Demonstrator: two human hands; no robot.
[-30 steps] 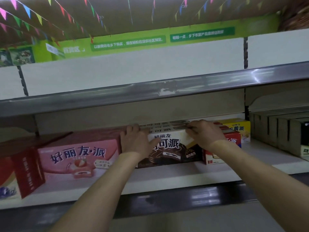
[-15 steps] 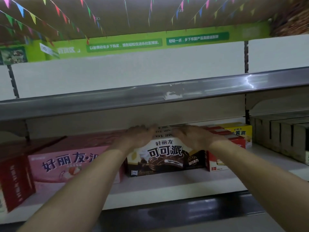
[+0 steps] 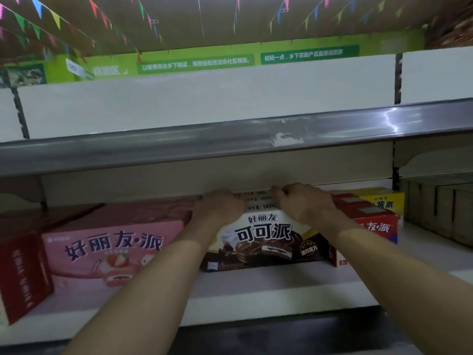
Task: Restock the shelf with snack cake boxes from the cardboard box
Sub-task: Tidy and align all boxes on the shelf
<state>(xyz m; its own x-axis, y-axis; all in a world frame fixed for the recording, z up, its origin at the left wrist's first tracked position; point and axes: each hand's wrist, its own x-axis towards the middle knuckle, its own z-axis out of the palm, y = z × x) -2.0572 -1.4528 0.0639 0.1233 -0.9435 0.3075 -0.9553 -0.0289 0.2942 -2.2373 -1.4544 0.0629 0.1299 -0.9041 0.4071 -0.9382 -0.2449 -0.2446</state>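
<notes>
A row of white-and-brown cocoa pie boxes stands one behind another on the white shelf, between the pink and red boxes. My left hand lies on the row's top at its left side, fingers curled down over the box tops. My right hand is on the top at the right side, fingers bent and gripping a box edge further back. Both fingertips are hidden under the grey upper shelf. No cardboard box is in view.
A large pink strawberry pie box sits left of the row, with a red box beyond it. Red pie boxes and a yellow box stand to the right, with grey cartons further right.
Both hands have slid from the front box's top edge further back along the row, and their fingers have curled. The view has shifted slightly.
</notes>
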